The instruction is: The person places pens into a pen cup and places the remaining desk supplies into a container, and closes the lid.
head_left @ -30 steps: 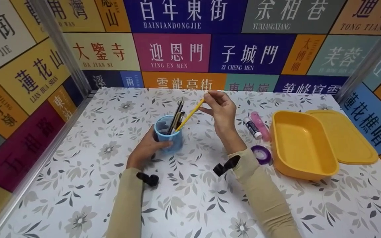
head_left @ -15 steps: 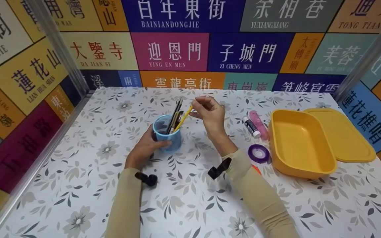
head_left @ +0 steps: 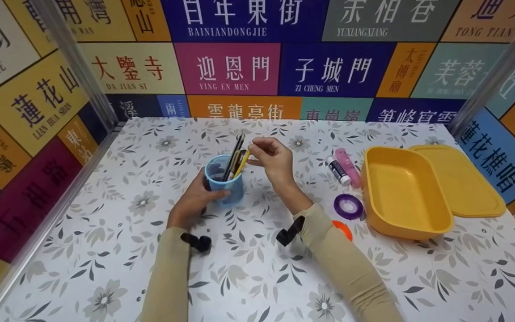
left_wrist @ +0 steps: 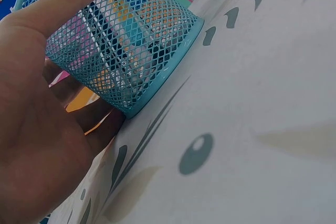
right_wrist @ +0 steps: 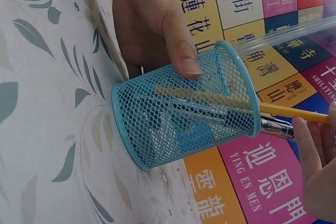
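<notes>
A light blue mesh pen holder (head_left: pixel 227 190) stands on the table, gripped by my left hand (head_left: pixel 195 197). In the left wrist view, the left thumb and fingers lie around the mesh wall of the pen holder (left_wrist: pixel 121 40). A yellow pencil (head_left: pixel 242 163) leans inside, its lower part visible through the mesh. Above the rim, my right hand (head_left: pixel 275 163) pinches its upper end. The right wrist view has the pencil (right_wrist: pixel 286 110) running from the holder to the right fingers (right_wrist: pixel 306 140). Dark slim pens (head_left: pixel 234 156) and a metallic item (right_wrist: pixel 276 127) stand beside it.
To the right are a glue stick (head_left: pixel 338 170), a pink item (head_left: pixel 349 167), a purple tape roll (head_left: pixel 348 206) and an orange ring (head_left: pixel 342 230), partly behind the right sleeve. Farther right sit a yellow box (head_left: pixel 407 230) and its lid (head_left: pixel 472 188). Printed panels (head_left: pixel 235 69) enclose the table.
My right hand has moved left and down, lowering the yellow pencil deeper into the pen holder and tilting it more upright. The left hand keeps its grip. The orange ring has come into view.
</notes>
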`<state>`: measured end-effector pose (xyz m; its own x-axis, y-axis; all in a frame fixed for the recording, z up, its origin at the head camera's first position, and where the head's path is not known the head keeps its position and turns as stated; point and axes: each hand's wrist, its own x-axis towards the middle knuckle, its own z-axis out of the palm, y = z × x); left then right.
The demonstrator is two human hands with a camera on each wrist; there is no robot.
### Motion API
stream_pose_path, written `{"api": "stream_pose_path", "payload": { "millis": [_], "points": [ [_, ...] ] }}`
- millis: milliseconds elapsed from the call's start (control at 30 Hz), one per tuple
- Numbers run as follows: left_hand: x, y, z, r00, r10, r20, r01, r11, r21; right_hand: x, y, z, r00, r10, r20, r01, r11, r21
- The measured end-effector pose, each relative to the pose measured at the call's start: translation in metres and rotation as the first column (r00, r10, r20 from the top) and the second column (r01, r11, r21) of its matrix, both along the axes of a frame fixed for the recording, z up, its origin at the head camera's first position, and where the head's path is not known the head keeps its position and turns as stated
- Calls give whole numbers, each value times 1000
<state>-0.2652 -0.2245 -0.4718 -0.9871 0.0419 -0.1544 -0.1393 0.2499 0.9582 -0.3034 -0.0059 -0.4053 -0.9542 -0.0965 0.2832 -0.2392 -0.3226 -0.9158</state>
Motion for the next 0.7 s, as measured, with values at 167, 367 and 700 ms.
{"api": "stream_pose_path", "payload": {
  "millis": [167,367,700],
  "points": [
    [0,2,0,1000,0,9,0,1000,11,1,1,-2,1000,-11,1,11,1000,6],
    [1,1,1,1000,-19,-13,19,1000,-2,1,-2,-5,999,8,40,-8,1000,13],
    [1,1,3,999,-3,34,4,999,-36,-1,-5,-6,998,-19,67,14,997,77]
  ]
}}
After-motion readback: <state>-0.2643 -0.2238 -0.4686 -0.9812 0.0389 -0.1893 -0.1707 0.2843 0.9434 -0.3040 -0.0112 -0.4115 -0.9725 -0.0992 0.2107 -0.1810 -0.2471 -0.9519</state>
